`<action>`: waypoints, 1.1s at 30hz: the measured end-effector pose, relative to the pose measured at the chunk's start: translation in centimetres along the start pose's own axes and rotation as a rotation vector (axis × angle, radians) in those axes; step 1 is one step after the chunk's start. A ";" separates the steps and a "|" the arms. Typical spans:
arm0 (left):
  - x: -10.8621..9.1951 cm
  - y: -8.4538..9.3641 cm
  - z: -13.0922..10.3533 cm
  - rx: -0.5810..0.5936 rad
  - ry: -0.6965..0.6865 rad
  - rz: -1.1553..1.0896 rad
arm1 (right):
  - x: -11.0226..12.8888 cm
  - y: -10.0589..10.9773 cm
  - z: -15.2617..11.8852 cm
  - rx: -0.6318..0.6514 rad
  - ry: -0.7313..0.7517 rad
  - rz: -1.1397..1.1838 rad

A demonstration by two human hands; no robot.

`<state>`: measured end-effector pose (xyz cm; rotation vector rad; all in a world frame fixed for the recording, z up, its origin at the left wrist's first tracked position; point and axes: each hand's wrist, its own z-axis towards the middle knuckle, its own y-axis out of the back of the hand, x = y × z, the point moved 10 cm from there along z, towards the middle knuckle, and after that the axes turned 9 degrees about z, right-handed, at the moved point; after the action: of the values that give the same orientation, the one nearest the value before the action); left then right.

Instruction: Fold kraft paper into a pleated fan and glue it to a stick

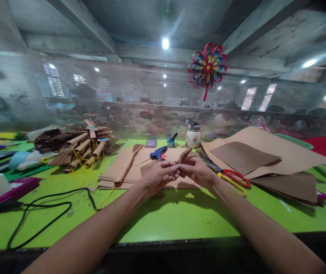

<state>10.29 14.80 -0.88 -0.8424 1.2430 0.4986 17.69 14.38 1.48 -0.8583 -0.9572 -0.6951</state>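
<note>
A small piece of pleated brown paper (184,155) is held up between my hands, over a stack of brown paper sheets (107,178). My left hand (160,178) pinches it with thumb and fingers, and my right hand (199,171) pinches it close by, the fingertips meeting. My fingers cover much of the piece. Just behind lies a blue glue gun (158,153). On the stack's left side rests a rolled brown paper stick (127,165) with a fringed end. Scissors with red handles (238,178) and a yellow handle (231,184) lie beside my right hand.
Tied brown paper rolls (84,146) with yellow strings are piled at left. A black cable (44,203) loops from a purple power strip (17,192). Large brown paper sheets (265,150) lie right. A small blue jar (170,142) and a lidded cup (193,136) stand behind.
</note>
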 end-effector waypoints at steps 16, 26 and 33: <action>-0.6 0.9 0.6 -0.140 -0.150 0.463 | 0.4 2.4 0.2 -0.238 0.138 -0.223; -3.3 0.2 -0.7 -0.299 -0.394 1.068 | 0.1 2.7 0.4 -0.267 0.173 -0.199; -2.9 0.5 -0.4 -0.305 -0.360 1.143 | -0.4 2.6 0.3 -0.271 0.152 -0.130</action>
<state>8.82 15.09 1.75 -0.1748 1.2304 1.7056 19.52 16.01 0.40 -0.9707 -0.7972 -1.0043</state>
